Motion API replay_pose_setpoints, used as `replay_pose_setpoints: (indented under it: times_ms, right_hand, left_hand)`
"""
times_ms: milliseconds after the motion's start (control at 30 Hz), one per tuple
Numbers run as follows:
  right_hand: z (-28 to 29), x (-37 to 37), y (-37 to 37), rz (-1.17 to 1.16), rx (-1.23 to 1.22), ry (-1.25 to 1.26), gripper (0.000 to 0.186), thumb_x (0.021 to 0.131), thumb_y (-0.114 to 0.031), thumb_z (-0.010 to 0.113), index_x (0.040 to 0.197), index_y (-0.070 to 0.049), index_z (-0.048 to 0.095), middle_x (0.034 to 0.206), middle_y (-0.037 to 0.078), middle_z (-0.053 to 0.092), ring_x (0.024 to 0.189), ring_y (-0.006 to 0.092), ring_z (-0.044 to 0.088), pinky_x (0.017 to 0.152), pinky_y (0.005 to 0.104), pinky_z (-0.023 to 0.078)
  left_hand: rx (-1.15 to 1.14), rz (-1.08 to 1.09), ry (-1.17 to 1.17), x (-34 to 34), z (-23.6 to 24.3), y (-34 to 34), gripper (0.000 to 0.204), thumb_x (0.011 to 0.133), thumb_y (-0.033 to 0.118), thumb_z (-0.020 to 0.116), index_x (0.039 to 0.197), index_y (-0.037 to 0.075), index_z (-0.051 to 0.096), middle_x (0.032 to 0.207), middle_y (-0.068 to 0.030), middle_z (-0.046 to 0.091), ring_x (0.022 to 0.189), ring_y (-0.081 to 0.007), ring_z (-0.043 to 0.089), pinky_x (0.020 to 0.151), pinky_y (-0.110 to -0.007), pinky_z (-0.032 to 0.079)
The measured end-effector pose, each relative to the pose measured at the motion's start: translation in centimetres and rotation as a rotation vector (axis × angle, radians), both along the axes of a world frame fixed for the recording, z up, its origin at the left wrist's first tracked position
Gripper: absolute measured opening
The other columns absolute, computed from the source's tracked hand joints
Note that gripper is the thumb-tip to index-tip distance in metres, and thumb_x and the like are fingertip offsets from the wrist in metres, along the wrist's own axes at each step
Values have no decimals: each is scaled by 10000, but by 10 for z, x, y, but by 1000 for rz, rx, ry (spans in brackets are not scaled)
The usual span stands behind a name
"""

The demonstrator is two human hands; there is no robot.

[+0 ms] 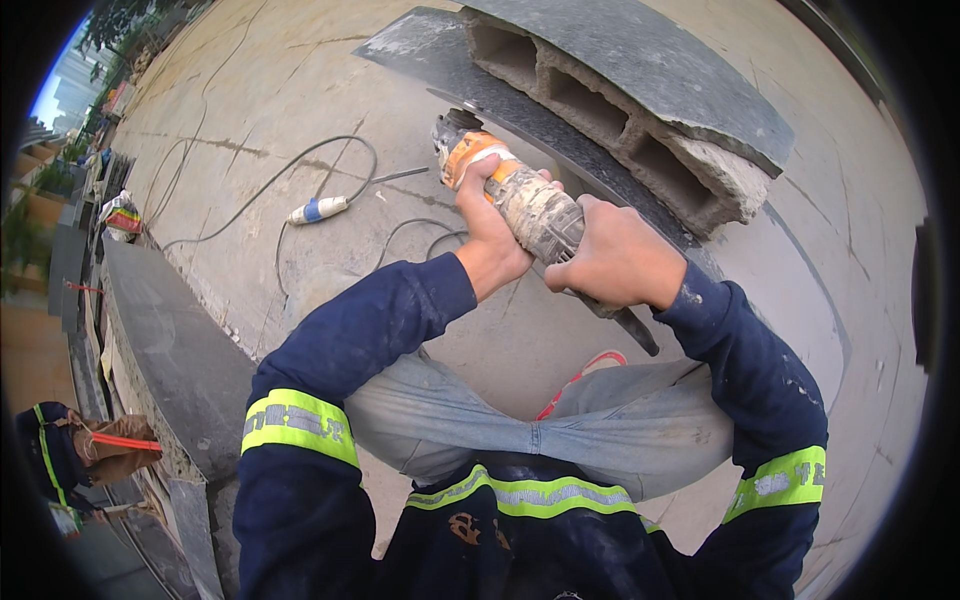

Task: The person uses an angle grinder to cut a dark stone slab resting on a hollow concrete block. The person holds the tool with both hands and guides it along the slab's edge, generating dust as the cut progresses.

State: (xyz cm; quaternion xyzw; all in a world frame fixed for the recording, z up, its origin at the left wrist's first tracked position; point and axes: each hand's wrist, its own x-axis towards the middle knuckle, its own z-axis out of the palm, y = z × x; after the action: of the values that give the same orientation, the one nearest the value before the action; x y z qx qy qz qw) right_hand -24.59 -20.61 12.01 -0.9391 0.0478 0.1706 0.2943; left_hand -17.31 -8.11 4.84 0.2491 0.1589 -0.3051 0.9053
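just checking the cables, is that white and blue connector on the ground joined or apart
The connector looks joined: its white and blue parts meet with no visible gap, and cable leads off from both ends.

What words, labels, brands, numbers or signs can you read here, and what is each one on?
None reads clearly enough to quote.
Angle grinder: a dark mark on its orange part, too small to make out.
Dark blue jacket: a worn brownish print on the front, not legible.
Colourful bag at far left: too small and blurred to read.
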Motion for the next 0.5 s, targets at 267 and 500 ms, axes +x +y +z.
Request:
replay_pose_setpoints:
  times_ms: [267,500]
  right_hand:
    - [-1,8,1,-5,16,18,614,583,-364,724,940,110,569,820,264,642,797,360,659,735,352,527]
    - [-9,18,2,-17,5,-22,599,569,-337,719,931,115,565,803,269,634,778,353,654,725,349,513]
  left_hand:
    - [3,4,6,8,-2,2,514,708,437,594,999,36,460,842,-132,567,777,-288,594,732,-416,511]
    - [-1,-16,-7,19,-9,5,550,711,471,583,1007,21,470,875,-125,554,827,-278,582,756,-410,508]
